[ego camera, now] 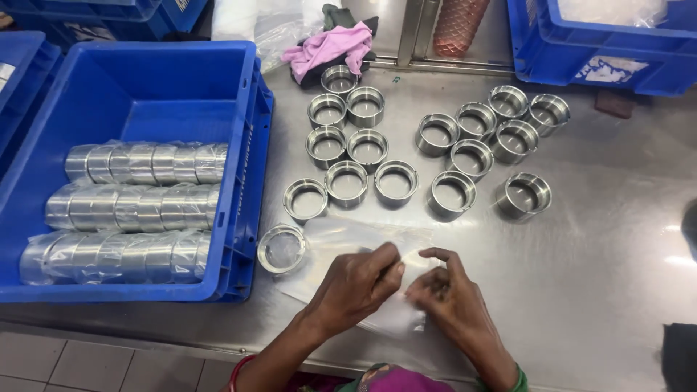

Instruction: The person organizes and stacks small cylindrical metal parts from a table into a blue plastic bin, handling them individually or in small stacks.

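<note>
My left hand (357, 284) and my right hand (449, 296) both pinch the near end of a clear plastic bag (348, 239) that lies flat on the steel table (602, 254). One shiny metal ring (282, 249) sits at the bag's left corner, seemingly inside it. Just beyond the bag stand several loose metal rings (347, 181) in two groups, one in the middle and one further right (472, 156). All of them stand upright with the open end up.
A blue crate (250, 167) at left holds three bagged rows of rings (138, 207). Another blue crate (602, 43) stands at the back right. A pink cloth (330, 45) and an orange mesh roll (459, 25) lie at the back.
</note>
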